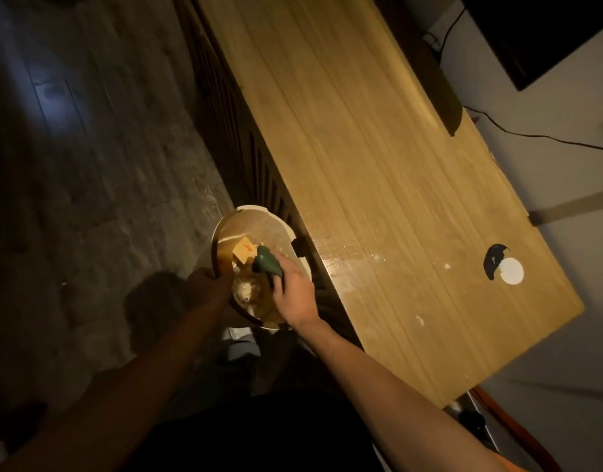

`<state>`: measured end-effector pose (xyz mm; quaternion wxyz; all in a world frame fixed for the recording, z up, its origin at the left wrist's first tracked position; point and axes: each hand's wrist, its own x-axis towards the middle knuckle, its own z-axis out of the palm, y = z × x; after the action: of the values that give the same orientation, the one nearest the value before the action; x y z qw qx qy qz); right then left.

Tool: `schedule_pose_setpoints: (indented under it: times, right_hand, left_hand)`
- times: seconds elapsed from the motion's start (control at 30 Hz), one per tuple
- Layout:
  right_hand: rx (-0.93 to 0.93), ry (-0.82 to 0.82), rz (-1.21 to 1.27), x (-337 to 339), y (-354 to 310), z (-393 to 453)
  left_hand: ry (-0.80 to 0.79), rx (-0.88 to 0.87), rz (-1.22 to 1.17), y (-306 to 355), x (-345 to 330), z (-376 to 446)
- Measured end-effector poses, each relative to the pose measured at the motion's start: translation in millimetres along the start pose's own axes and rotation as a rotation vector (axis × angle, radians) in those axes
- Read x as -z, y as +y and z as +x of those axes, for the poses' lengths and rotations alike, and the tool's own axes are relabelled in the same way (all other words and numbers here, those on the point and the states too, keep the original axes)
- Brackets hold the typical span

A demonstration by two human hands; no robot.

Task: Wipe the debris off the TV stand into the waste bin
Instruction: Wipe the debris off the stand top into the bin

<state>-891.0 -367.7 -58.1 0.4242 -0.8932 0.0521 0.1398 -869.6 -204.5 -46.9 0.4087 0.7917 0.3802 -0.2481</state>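
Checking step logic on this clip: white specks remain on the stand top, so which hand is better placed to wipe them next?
Right. The right hand already holds the green cloth over the waste bin, beside the TV stand. The left hand grips the bin's rim.

A dim living room at home: a long wooden TV stand (378, 172) runs along the right wall, a dark screen (545, 32) hangs above its far end, cables (531, 136) trail behind, stone-look floor (99, 165) lies left.
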Motion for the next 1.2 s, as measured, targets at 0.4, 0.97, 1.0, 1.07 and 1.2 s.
schedule_pose_setpoints:
  times: [0.4,0.97,1.0,1.07,1.2]
  right_hand:
    - [-0.193,0.486,0.087,208,116,1]
    - [-0.44,0.491,-0.408,292,221,8]
    - [-0.433,0.495,-0.416,277,214,3]
    - [-0.394,0.499,-0.429,244,199,-6]
    - [-0.277,0.439,-0.411,160,151,-19]
  left_hand:
    - [0.004,0.03,-0.008,-20,-35,-18]
    - [0.202,0.179,-0.157,-32,-68,-44]
    - [0.195,0.172,-0.157,-33,-68,-41]
    - [0.177,0.151,-0.155,-35,-66,-37]
    - [0.157,0.105,-0.091,-39,-60,-40]
